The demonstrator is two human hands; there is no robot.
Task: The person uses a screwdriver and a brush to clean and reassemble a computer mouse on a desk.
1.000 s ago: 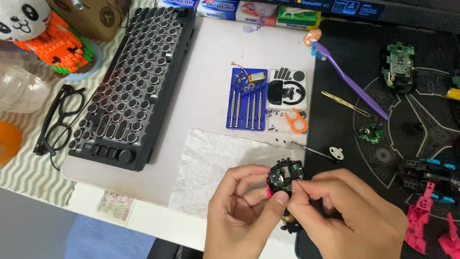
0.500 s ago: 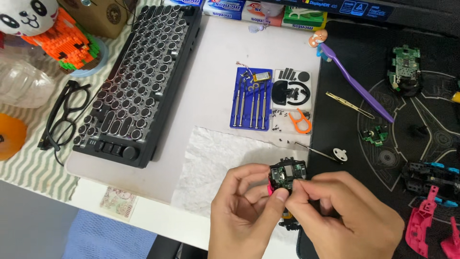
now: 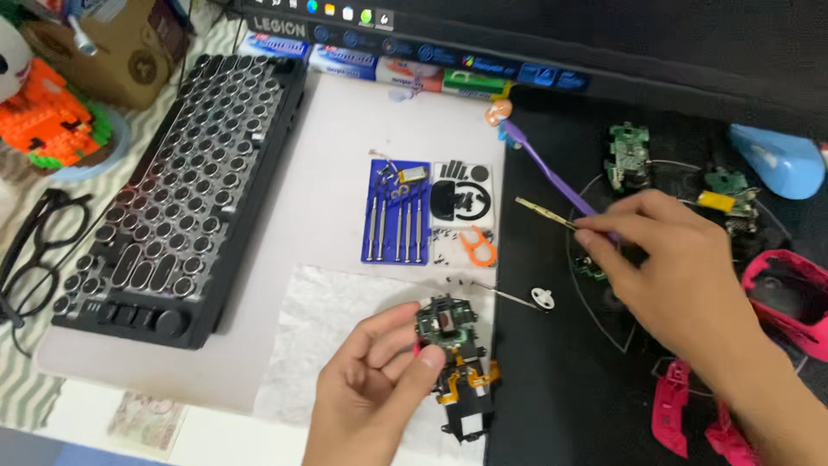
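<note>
— Left hand (image 3: 371,388)?
— Clenched on a small green circuit board assembly (image 3: 448,332) with orange flex cable, held over the white tissue (image 3: 319,328) at the desk's near edge.

— Right hand (image 3: 664,267)?
— Out over the black mat (image 3: 552,388), fingertips pinching the end of brass tweezers (image 3: 543,214) (beside the purple toothbrush (image 3: 543,168)).

— Nearby?
— Blue screwdriver tray (image 3: 397,216), orange pry tool (image 3: 477,246), black keyboard (image 3: 181,190).
</note>
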